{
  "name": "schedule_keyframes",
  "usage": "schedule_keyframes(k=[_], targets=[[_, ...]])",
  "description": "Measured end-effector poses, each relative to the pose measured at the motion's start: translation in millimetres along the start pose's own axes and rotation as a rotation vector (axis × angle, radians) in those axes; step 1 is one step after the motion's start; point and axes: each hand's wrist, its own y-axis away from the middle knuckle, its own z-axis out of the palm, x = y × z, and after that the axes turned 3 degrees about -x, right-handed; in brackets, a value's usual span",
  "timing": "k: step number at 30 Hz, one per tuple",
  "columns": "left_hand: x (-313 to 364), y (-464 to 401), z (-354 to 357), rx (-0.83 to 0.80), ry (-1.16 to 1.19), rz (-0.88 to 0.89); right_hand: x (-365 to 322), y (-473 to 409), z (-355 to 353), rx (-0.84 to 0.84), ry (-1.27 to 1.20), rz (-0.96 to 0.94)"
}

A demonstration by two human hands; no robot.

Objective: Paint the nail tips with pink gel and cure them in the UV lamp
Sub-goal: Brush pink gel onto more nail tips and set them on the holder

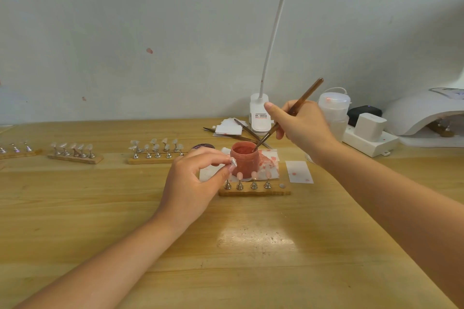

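The right hand [301,123] grips a brush [288,115] between thumb and curled fingers, partway along the shaft. The brush's long axis slants from its upper end, far and right above the hand, down and left to its bristle end, which dips inside the open mouth of the pink gel jar [244,158]. The jar stands just left of and nearer than the right hand's fingers, so a withdrawal would run back up along that slant.

The left hand [198,178] pinches a single nail tip [233,162] between thumb and forefinger, the other fingers curled loosely. This tip sits right against the jar's left wall, slightly below the rim; whether it touches the jar cannot be told. From the bristles, the held tip lies a short way left and nearer, so the loaded brush would probably need to lift over the rim and come down leftward to reach it. The left hand is nearer the tip's stand; the right hand is nearer the jar's mouth.

Just in front of the jar lies a wooden stand [254,192] carrying 4 metal holders, 3 of them topped with pale pink tips. The UV lamp [421,113] sits at the far right edge of the table [251,258], well apart from both hands.
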Motion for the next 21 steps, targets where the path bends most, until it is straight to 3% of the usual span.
schedule_keyframes(k=[11,14,18,21], targets=[[1,0,0,-0.002,0.007,-0.022,4,8,-17,0.120,-0.064,-0.051],[1,0,0,-0.007,-0.001,-0.016,1,24,-19,0.170,-0.116,-0.162],[2,0,1,-0.004,-0.013,0.004,5,61,-12,0.088,-0.260,-0.336],[1,0,2,-0.005,-0.035,0.052,12,83,-4,0.041,-0.163,-0.510]])
